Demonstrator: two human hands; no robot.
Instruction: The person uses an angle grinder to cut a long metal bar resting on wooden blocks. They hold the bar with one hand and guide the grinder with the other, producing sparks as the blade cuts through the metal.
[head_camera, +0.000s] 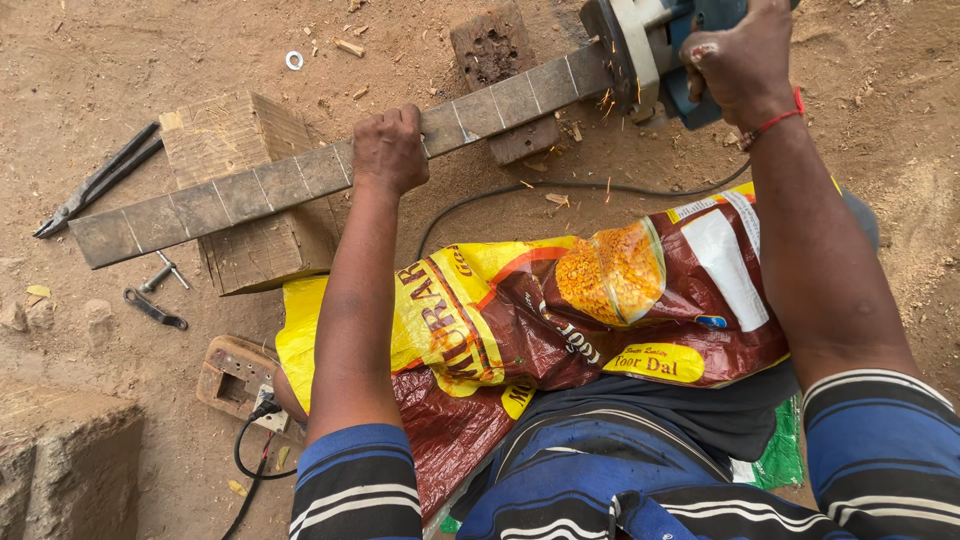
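Fingers of the left hand (388, 150) curl tight over the flat metal bar (330, 165), which lies across a wooden block (245, 195) on the dirt. The right hand (742, 62) is wrapped closed round a blue angle grinder (655, 45) at the bar's far end (sparks fly there). Pliers (98, 182) lie beyond the bar's other end.

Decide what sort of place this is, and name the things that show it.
Probably an informal outdoor metalworking spot on bare ground. The right hand runs an angle grinder that throws sparks off a marked flat metal bar propped on wooden blocks, with tongs lying in the dirt.
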